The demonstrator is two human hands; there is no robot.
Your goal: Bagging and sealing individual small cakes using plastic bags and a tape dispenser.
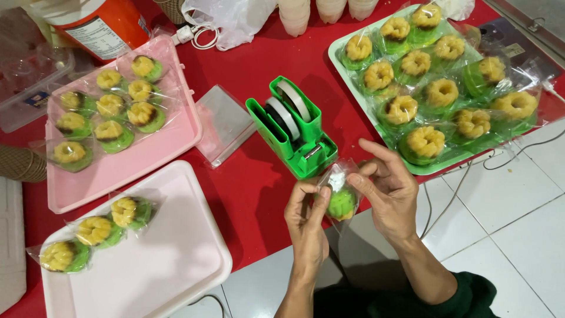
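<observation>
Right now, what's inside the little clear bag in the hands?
Inside the clear bag sits one green cake. The left hand and right hand pinch the bag's top. The fingers and crinkled plastic cover part of the cake.

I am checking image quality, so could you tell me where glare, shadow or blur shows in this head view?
Head view: sharp overall; glare on the plastic wraps over the green tray; soft shadows under the left hand and right hand on the red table; the wrapped cake reads clearly.
</observation>
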